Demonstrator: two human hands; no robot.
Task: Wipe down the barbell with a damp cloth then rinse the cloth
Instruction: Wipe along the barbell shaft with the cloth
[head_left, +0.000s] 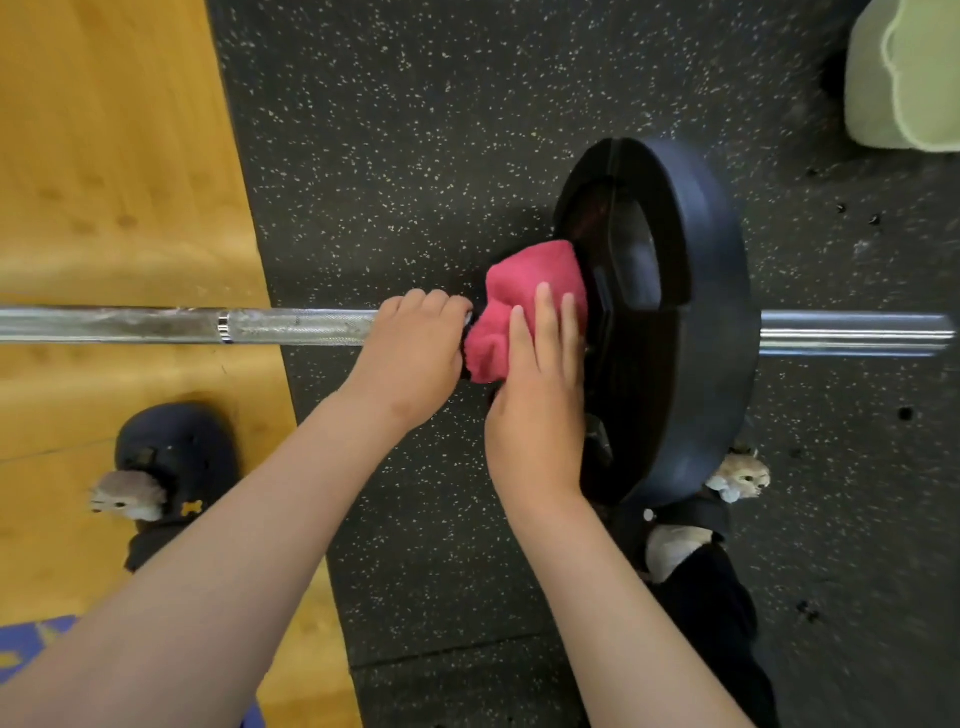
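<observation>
From the head camera, the barbell (291, 326) lies on the floor straight across the picture from left to right, just ahead of both hands. Its long axis runs crosswise to the person's forearms. The left hand (415, 353) is curled round the knurled steel shaft. Just to its right, the right hand (540, 405) lies with fairly straight fingers on the cloth (524, 280), pressing it onto the bar hard against the inner face of the plate (717, 312). The right hand is the nearer one to the plate. The unwiped-looking length stretches away to the left, so the next stroke likely runs along that axis.

The cloth is pink, nubbly terry, bunched. The plate is a matt black disc. The sleeve (852, 335) beyond it is smooth and shiny. Speckled rubber matting (415, 130) meets wooden boards (104, 156).
</observation>
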